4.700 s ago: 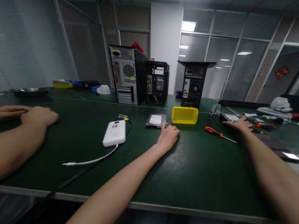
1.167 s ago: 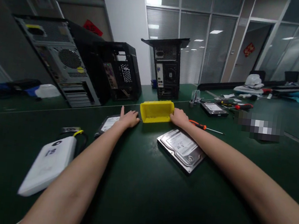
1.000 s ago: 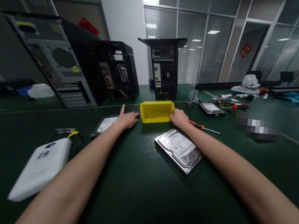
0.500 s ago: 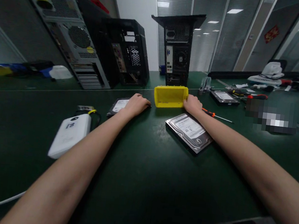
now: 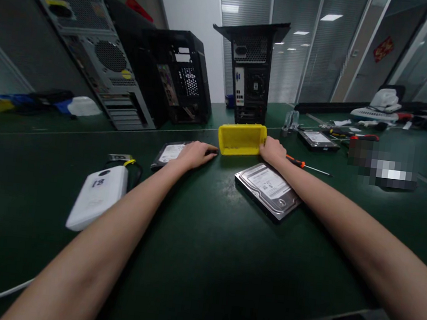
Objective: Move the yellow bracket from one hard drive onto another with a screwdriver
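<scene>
My right hand [image 5: 273, 150] is closed on the right end of a yellow plastic bin [image 5: 241, 140], which is tipped so its hollow side faces me. Below that wrist lies a hard drive [image 5: 267, 189], label up, partly covered by my forearm. An orange-and-black screwdriver [image 5: 295, 161] rests just beyond the same wrist. My left hand [image 5: 195, 154] is low over the table, its fingertips drawn together just left of the bin; whatever they pinch is too small to make out. Behind that hand, a second hard drive [image 5: 169, 154] is partly hidden.
Several computer cases stand at the back, one black tower [image 5: 251, 77] behind the bin. A white power bank [image 5: 98, 195] with a cable lies at left. Another hard drive [image 5: 318, 139], red-handled pliers [image 5: 366, 138] and a blurred-out item lie to the right.
The left hand has dipped slightly and its fingertips have come closer to the bin. The right hand keeps its hold on the bin. The whole view has shifted a little.
</scene>
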`<action>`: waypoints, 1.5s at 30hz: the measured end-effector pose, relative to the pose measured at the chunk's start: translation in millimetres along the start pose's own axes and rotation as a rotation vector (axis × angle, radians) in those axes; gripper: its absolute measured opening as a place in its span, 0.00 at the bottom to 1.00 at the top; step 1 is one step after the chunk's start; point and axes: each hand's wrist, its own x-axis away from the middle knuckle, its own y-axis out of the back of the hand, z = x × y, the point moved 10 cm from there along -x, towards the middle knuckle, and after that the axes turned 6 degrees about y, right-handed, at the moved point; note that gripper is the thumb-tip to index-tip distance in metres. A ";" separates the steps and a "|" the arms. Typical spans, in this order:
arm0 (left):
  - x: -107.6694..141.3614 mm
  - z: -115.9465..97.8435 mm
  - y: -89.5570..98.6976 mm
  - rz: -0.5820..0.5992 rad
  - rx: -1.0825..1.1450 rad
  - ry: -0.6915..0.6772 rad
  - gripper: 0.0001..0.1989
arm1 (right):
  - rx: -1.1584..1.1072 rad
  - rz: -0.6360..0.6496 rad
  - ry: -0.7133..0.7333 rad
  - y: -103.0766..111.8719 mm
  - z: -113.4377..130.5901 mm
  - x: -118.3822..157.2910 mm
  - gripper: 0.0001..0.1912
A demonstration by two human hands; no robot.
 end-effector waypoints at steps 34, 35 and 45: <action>41.6 -6.7 17.5 -0.188 0.406 0.141 0.11 | 0.002 0.018 0.035 -7.7 1.8 0.1 0.17; 42.6 -7.8 17.6 -0.190 0.374 0.141 0.11 | 0.003 0.020 0.034 -7.8 1.9 0.1 0.17; 41.1 -13.3 11.0 -0.084 0.354 0.028 0.16 | -0.007 0.055 0.039 -7.7 4.7 3.5 0.17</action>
